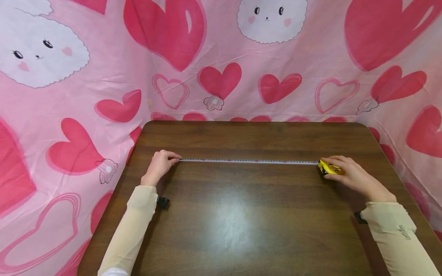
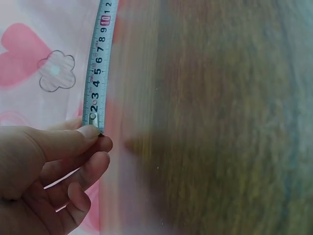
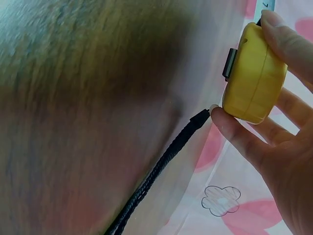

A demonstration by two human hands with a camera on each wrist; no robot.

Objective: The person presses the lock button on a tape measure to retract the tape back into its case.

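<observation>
1. Pink fabric [image 1: 283,57], printed with red hearts and white fluffy faces, is hung around the brown worktop [image 1: 221,207].
2. Across the worktop's far half, roughly parallel to its far edge, a pale measuring blade [image 1: 248,161] is stretched straight from a yellow tape case [image 3: 254,73].
3. Toward the right edge, the case is gripped between the thumb and fingers of the right hand [image 1: 355,178].
4. Near the left edge, the blade's metal end [image 2: 93,119] is pinched by the thumb and fingers of the left hand [image 1: 159,165]; the lowest numbers are shown just beside the thumb.
5. Beside the case, a black braided cord [image 3: 161,159] is seen.
6. Both forearms are covered by beige sleeves [image 1: 138,218].
7. Pale glare is reflected mid-worktop.
</observation>
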